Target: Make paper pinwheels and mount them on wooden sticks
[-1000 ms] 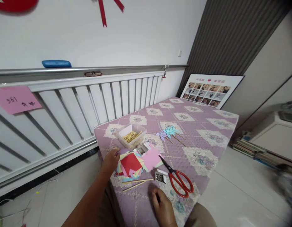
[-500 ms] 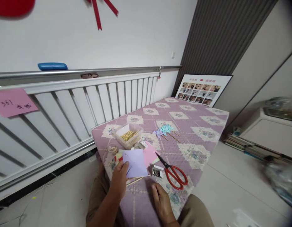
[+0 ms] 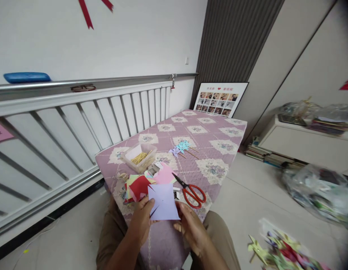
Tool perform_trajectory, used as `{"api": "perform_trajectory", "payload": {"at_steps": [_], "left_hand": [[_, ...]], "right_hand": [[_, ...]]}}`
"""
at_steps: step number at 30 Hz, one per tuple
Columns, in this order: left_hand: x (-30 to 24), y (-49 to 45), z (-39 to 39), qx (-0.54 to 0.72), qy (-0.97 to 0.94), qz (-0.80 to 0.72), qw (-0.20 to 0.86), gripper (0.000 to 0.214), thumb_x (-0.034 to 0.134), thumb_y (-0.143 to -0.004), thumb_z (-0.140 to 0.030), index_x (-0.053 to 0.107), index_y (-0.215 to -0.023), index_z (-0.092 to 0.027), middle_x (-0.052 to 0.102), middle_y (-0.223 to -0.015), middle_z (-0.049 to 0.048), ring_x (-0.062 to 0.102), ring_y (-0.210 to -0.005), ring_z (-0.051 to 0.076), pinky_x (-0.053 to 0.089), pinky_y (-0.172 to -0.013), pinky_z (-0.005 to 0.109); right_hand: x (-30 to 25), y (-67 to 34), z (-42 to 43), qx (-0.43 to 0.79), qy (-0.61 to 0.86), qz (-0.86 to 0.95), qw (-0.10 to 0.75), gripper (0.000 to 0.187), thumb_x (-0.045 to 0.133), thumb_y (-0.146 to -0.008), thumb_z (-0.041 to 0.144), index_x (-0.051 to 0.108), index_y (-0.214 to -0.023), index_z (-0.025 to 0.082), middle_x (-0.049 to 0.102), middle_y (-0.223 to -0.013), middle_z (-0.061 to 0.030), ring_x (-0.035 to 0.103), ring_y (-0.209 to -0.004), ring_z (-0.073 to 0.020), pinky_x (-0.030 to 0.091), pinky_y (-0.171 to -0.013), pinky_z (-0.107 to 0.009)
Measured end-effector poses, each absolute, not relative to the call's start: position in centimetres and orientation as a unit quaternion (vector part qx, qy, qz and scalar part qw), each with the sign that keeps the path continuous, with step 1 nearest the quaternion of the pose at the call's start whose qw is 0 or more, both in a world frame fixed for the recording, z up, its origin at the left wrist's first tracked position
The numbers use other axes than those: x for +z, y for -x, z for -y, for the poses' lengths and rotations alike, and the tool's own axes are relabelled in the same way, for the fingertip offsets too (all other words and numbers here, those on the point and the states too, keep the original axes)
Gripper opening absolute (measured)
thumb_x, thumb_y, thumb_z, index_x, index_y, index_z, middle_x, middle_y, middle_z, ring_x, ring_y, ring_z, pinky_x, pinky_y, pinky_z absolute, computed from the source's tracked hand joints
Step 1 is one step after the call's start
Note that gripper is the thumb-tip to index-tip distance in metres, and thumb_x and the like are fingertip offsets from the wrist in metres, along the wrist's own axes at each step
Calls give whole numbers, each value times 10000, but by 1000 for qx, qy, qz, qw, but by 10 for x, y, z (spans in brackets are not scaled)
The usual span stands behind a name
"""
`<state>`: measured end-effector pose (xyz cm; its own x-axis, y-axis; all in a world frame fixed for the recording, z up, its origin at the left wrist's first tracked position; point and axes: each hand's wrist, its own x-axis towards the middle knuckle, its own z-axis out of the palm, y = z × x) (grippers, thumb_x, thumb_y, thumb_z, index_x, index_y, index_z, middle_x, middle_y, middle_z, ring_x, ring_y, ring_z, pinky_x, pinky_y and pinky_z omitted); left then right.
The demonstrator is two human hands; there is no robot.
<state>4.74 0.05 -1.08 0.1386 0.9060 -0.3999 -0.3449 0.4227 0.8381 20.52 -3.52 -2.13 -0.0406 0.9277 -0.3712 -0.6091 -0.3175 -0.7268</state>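
Note:
My left hand [image 3: 142, 221] and my right hand [image 3: 190, 227] together hold a lilac paper square [image 3: 163, 201] with slits cut in from its corners, lifted just above the near end of the purple quilted bed [image 3: 219, 148]. Both hands are closed on its lower edge. Right behind the square lies a pile of coloured paper squares [image 3: 138, 185], red on top, with a pink sheet [image 3: 164, 175] beside it. Red-handled scissors [image 3: 192, 192] lie to the right of the sheet.
A clear box of wooden sticks [image 3: 138, 156] stands behind the paper pile. Finished paper pinwheels [image 3: 181, 147] lie mid-bed. A white railing [image 3: 78, 120] runs along the left. More pinwheels [image 3: 275, 251] and plastic bags [image 3: 314, 191] lie on the floor at right.
My left hand took the lilac square off the paper pile and brought it toward me. My right hand rose from the bed and took hold of it too. The view swung right.

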Motion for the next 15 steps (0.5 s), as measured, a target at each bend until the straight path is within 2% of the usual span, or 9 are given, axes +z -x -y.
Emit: {"api": "perform_trajectory", "payload": {"at_steps": [3, 7, 11, 15], "left_hand": [[-10, -51, 2, 418, -327, -489, 692, 406, 610, -738, -435, 558, -1063, -197, 675, -916, 68, 628, -720, 197, 467, -506, 258], [-9, -52, 3, 395, -330, -493, 701, 350, 601, -750, -456, 579, -973, -188, 663, -741, 34, 597, -610, 167, 444, -480, 241], [-3, -51, 5, 386, -316, -457, 737, 331, 568, -785, -479, 579, -970, -204, 688, -812, 43, 637, -709, 186, 469, -508, 245], [4, -50, 7, 395, -296, -393, 776, 335, 574, -795, -442, 602, -1013, -190, 713, -876, 73, 669, -798, 217, 527, -657, 323]], "right_hand": [[-12, -206, 35, 680, 447, 194, 548, 285, 760, -686, 438, 670, -827, 207, 635, -668, 44, 546, -569, -83, 407, -468, -152], [-13, -204, 32, 649, 458, 214, 569, 269, 789, -639, 396, 639, -709, 184, 633, -585, 51, 526, -516, -86, 396, -503, -182], [-15, -204, 31, 628, 463, 233, 580, 261, 767, -653, 394, 620, -699, 183, 621, -555, 56, 510, -505, -99, 383, -530, -206], [-15, -207, 31, 623, 469, 247, 575, 251, 756, -663, 385, 619, -676, 175, 609, -543, 57, 477, -485, -95, 351, -520, -206]]}}
